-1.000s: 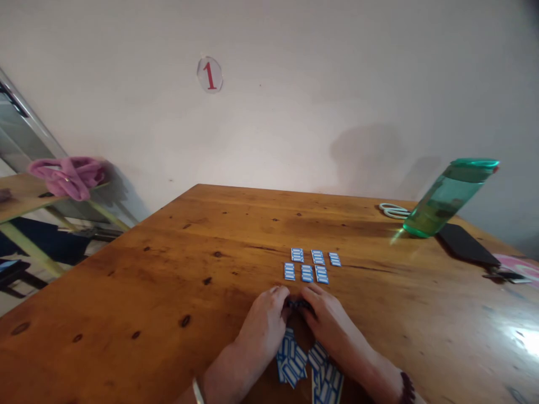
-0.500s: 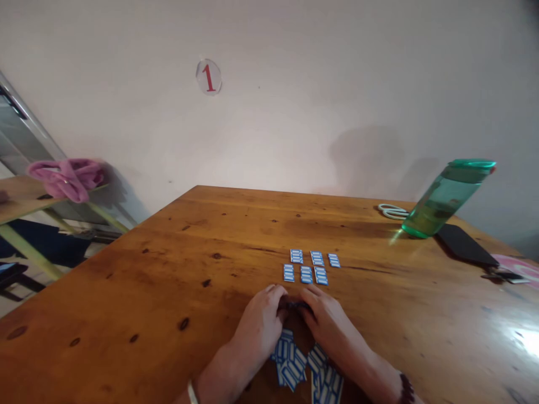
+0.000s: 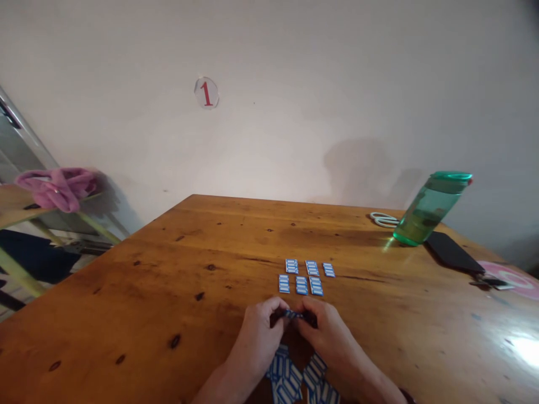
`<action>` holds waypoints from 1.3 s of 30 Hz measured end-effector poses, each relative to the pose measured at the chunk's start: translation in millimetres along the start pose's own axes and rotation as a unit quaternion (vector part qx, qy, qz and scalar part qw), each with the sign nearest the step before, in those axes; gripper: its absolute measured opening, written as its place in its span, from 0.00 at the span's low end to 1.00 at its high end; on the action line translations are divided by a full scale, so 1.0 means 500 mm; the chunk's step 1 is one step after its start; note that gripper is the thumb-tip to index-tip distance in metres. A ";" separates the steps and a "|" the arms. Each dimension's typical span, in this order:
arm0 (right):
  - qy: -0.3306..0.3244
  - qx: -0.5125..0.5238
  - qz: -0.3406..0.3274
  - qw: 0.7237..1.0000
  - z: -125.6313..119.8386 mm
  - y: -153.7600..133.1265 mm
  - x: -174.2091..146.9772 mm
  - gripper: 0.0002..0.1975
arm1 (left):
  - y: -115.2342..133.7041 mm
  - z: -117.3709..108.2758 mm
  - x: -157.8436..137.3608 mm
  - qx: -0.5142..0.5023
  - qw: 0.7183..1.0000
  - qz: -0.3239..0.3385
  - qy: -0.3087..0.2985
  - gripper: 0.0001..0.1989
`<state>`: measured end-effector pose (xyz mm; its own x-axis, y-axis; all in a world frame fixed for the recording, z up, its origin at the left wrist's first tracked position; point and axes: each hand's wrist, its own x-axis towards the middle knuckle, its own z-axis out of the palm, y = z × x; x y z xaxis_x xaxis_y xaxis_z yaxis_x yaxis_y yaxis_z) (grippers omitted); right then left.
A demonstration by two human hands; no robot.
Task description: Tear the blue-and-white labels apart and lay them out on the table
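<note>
Between both sets of fingertips, just above the wooden table [image 3: 138, 314], is a small bundle of blue-and-white cards [image 3: 293, 314], seen edge-on. My left hand [image 3: 263, 331] pinches its left end. On the other end, the fingers of my right hand [image 3: 330, 331] are closed. Beyond the hands, several small blue-and-white card stacks [image 3: 301, 285] lie in two short rows. Loose cards [image 3: 286, 379] overlap in a heap below my left wrist, and a second heap [image 3: 315, 376] lies by my right forearm, which partly covers it. What is printed on them is too small to read.
A green water bottle [image 3: 432, 210] stands at the back right, beside a coiled white cable [image 3: 383, 220] and a black flat object [image 3: 452, 252]. A pink round item [image 3: 520, 280] lies at the right edge. Pink cloth [image 3: 59, 188] rests on another table at left.
My view has tilted up slightly, so the scene sits lower. The hands have turned a little, and the cards' edge between the fingertips shows more plainly. The laid-out stacks stay put.
</note>
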<state>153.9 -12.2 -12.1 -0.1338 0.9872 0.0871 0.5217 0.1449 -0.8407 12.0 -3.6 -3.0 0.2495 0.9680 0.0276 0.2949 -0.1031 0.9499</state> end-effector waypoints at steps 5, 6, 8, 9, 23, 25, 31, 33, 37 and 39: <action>-0.026 0.212 0.058 0.975 -0.008 0.009 0.011 0.12 | -0.007 -0.006 0.012 -0.120 0.990 -0.075 -0.010 0.02; -0.019 0.229 0.059 0.971 -0.010 0.010 0.012 0.14 | -0.009 -0.007 0.014 -0.138 0.986 -0.090 -0.014 0.02; -0.011 0.231 0.058 0.971 -0.013 0.010 0.014 0.15 | -0.013 -0.008 0.017 -0.150 0.983 -0.101 -0.020 0.02; -0.007 0.225 0.060 0.972 -0.013 0.009 0.013 0.15 | -0.014 -0.008 0.018 -0.144 0.984 -0.099 -0.020 0.02; 0.022 -0.082 -0.067 0.994 -0.010 -0.015 -0.008 0.08 | -0.006 -0.004 -0.005 0.163 0.980 0.110 0.002 0.09; 0.028 -0.108 -0.082 0.990 -0.009 -0.018 -0.011 0.08 | -0.009 -0.006 -0.005 0.194 0.972 0.131 -0.002 0.10; 0.050 -0.149 -0.131 0.979 -0.002 -0.011 -0.014 0.09 | -0.004 -0.012 -0.006 0.268 0.952 0.148 -0.021 0.12; 0.055 -0.179 -0.152 0.971 0.001 -0.008 -0.016 0.09 | -0.002 -0.013 -0.007 0.276 0.950 0.145 -0.023 0.13; 0.071 -0.221 -0.176 0.957 0.010 -0.010 -0.021 0.09 | -0.004 -0.012 -0.006 0.264 0.953 0.147 -0.020 0.13; 0.081 -0.218 -0.171 0.957 0.015 -0.016 -0.021 0.09 | -0.005 -0.011 -0.005 0.249 0.958 0.143 -0.016 0.13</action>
<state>144.9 -24.2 -10.5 -0.2458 0.8696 0.4283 0.7776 0.4407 -0.4485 5.4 -4.6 -3.6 0.4112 0.8771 0.2482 0.6115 -0.4673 0.6385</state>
